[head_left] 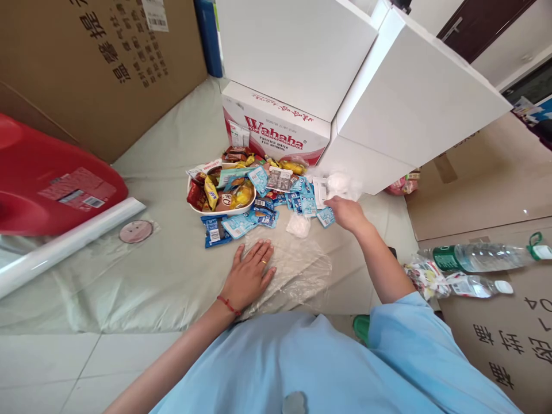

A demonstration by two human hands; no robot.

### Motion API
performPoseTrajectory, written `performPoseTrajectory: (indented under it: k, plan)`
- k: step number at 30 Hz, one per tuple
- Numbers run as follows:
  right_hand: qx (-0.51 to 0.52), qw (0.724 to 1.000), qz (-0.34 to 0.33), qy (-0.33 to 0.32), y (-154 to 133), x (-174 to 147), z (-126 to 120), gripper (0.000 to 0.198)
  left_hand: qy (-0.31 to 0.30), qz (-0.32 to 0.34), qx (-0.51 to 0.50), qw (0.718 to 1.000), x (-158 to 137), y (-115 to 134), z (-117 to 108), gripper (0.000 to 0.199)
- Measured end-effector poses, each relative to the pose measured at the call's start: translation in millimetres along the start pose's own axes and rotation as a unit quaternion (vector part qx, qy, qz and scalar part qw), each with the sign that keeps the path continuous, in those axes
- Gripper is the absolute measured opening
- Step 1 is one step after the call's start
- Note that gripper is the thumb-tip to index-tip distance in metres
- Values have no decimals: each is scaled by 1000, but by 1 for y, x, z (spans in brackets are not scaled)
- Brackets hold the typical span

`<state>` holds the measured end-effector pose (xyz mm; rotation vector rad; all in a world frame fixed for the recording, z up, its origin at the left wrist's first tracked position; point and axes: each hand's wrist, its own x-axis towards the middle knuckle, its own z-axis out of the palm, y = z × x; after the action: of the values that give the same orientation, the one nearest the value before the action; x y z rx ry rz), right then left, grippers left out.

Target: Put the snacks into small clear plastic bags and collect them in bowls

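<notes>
My left hand point(249, 276) lies flat, fingers stretched out, at the left edge of a clear plastic bag point(302, 267) spread on the covered surface. My right hand point(347, 214) is closed, its fingertips at the edge of a small white packet point(319, 192). Beside that packet is a crumpled translucent white bag point(338, 183). A smaller clear crumpled wad point(298, 225) lies between my hands. Several light-blue snack packets point(308, 205) are spread to the left of my right hand. A white bowl point(222, 213) is heaped with mixed wrapped snacks, with a dark-blue packet point(214, 231) in front of it.
A red-and-white Wahaba carton point(276, 129) stands behind the snacks, against white panels point(297, 52). On the left are a red jug point(47, 178), a white roll point(73, 244) and a round pink disc point(136, 231). Two plastic bottles point(487, 257) lie on cardboard at right.
</notes>
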<state>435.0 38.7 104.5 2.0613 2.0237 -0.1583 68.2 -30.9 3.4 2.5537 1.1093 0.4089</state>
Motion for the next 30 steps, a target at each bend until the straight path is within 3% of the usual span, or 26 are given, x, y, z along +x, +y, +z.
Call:
performPoseTrajectory:
  k: [3, 5, 8, 10, 12, 16, 21, 26, 30]
  plan:
    - [6, 996, -72, -47, -18, 11, 9, 56, 5, -1, 2, 1000, -1, 0, 0, 52]
    - [9, 997, -44, -68, -21, 15, 17, 58, 4, 1, 1, 1000, -2, 0, 0, 51]
    - [21, 998, 7, -64, -15, 16, 22, 43, 1, 1, 0, 1000, -3, 0, 0, 51]
    - [26, 998, 29, -53, -9, 15, 20, 27, 3, -1, -3, 1000, -2, 0, 0, 51]
    - [75, 995, 61, -28, -6, 17, 17, 22, 7, -1, -9, 1000, -2, 0, -1, 50]
    - [225, 966, 123, 39, -21, 36, 21, 38, 17, 0, -17, 1000, 0, 1, -1, 50]
    - [214, 957, 177, 82, -65, 57, 41, 47, 12, 0, -12, 1000, -1, 1, -1, 48]
    - [231, 938, 236, 103, -88, 46, 57, 74, 15, -1, -21, 1000, -2, 0, -1, 46]
    - [232, 935, 218, 153, -95, 23, 67, 44, 23, -4, -34, 999, -2, -1, 0, 46]
